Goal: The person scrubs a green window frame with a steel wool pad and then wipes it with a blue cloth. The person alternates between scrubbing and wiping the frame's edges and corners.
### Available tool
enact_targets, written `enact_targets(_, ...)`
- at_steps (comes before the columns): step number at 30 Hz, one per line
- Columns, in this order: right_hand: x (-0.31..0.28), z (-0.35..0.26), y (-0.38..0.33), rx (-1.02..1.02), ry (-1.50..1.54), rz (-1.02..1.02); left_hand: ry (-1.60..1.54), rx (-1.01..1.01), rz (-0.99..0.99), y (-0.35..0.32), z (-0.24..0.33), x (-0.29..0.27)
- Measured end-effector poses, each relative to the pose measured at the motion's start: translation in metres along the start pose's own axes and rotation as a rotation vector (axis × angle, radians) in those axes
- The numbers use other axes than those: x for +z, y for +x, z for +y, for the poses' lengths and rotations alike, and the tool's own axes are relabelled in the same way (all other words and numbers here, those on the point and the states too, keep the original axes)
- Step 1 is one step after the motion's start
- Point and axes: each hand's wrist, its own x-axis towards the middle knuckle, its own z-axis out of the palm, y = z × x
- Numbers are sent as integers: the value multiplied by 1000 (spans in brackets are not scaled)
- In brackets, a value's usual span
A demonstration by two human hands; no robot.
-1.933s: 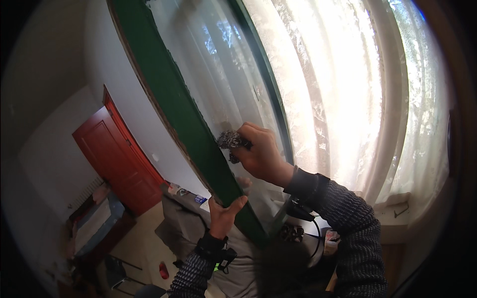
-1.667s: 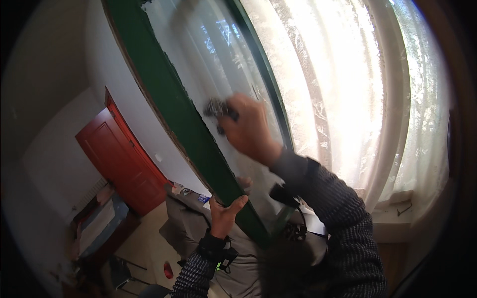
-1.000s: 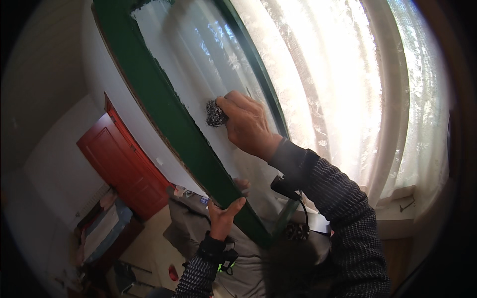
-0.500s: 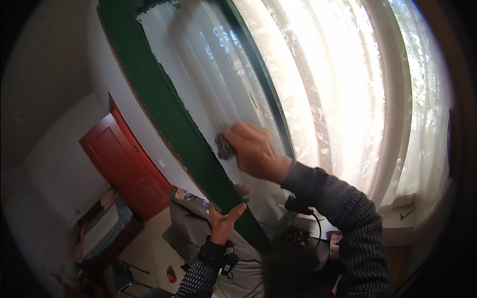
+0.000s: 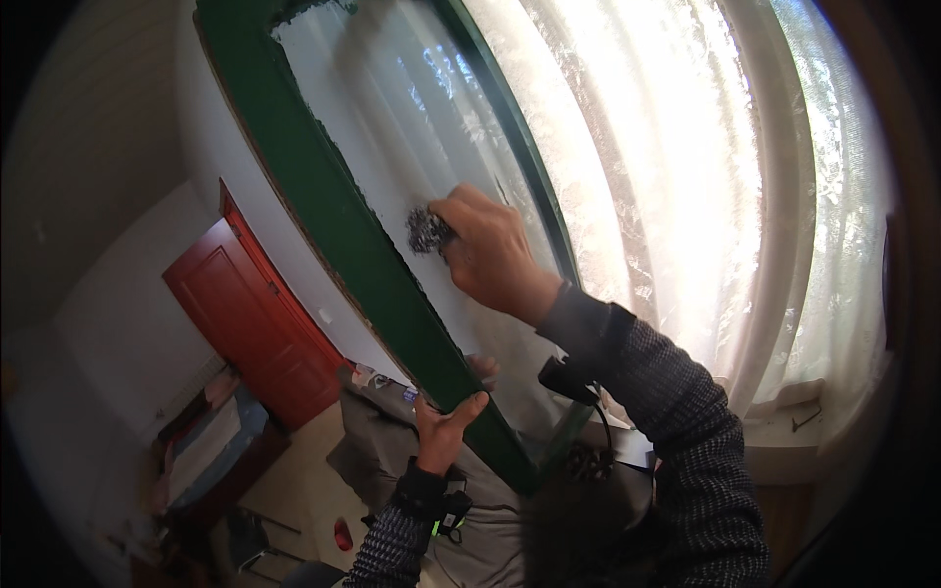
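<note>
A window sash with a green frame (image 5: 345, 211) and a glass pane (image 5: 407, 118) stands tilted before me. Pressed to the glass near the frame's left bar is a crumpled, dark silvery steel wool scourer (image 5: 428, 231). My right hand (image 5: 492, 245) is closed on it, fingers bunched at its right side. Lower down, my left hand (image 5: 443, 423) grips the green left bar, its thumb across the front; part of the fingers is hidden behind the frame. Ragged paint marks run along the pane's edge beside the green bar.
White lace curtains (image 5: 667, 176) hang over a bright window at the right, above a sill (image 5: 784, 431). Grey cloth (image 5: 480, 529) covers something below the sash. Left are a red door (image 5: 255, 323), a bed (image 5: 216, 446) and a chair (image 5: 257, 539). A red object (image 5: 342, 535) lies on the floor.
My right hand has moved up and slightly left along the glass with the steel wool scourer. My left hand keeps its hold on the frame.
</note>
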Motion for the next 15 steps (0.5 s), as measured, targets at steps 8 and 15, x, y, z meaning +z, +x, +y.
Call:
enact_targets(8,5,5,-6,34,42,12,10,17,-15,2,-1,-1)
enact_targets(15,1,-4,-7,138,46,-142,20,4,-9,-1,1,0)
